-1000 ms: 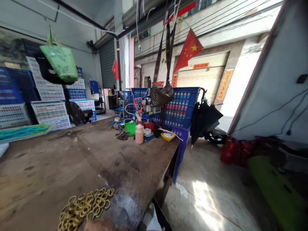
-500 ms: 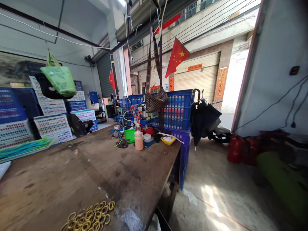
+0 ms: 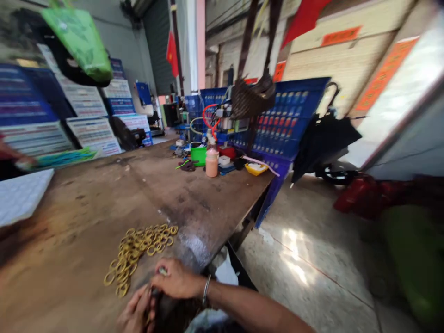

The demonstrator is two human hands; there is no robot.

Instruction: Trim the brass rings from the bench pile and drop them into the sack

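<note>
While your left hand (image 3: 136, 311) and right hand (image 3: 178, 280) curl together, contents indiscernible, loose rings (image 3: 139, 244) lie beyond the grip; finished count unclear.

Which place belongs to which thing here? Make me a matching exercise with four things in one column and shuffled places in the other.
Things
1. brass-coloured rings
2. yellow tray
3. black umbrella
4. metal bracelet

Places
A. at the wrist of the right hand
B. beside the blue crate, over the floor
C. in a loose pile on the tabletop, near the hands
D. by the table's far right corner, with white contents

Right pairs: 1-C, 2-D, 3-B, 4-A
</note>
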